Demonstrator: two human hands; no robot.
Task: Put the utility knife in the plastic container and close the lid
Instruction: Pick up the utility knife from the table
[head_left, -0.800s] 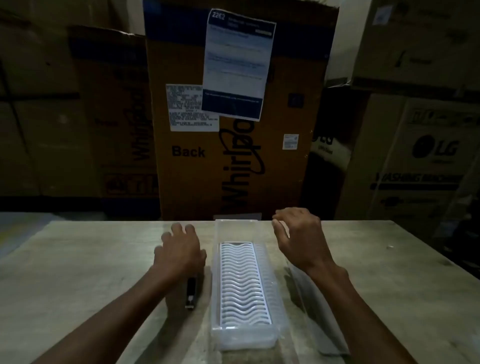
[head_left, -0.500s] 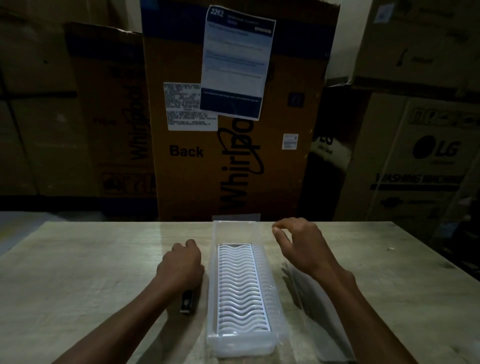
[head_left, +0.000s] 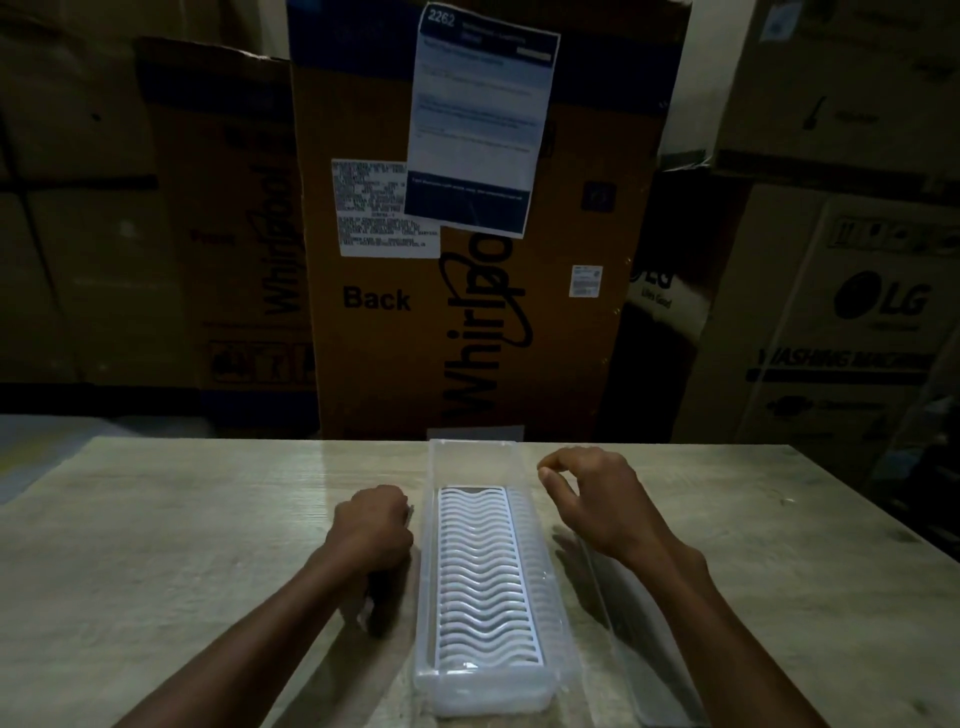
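A long clear plastic container (head_left: 425, 597) with a white wavy insert lies lengthwise in the middle of the table. Its clear lid (head_left: 641, 654) lies flat on the table just to its right. My left hand (head_left: 371, 525) is a fist on the table beside the container's left wall, closed around the dark utility knife (head_left: 374, 584). Only a short dark end of the knife shows beneath my wrist. My right hand (head_left: 597, 501) hovers over the lid's far end with fingers loosely curled and nothing in it.
The pale wooden table (head_left: 182, 545) ends just behind the container. Tall cardboard appliance boxes (head_left: 467, 312) stand close behind the table, with more stacked boxes (head_left: 857, 322) at the right. The room is dim.
My left hand has closed from flat fingers into a fist over the knife, and less of the knife shows. My right hand's fingers have curled in a little.
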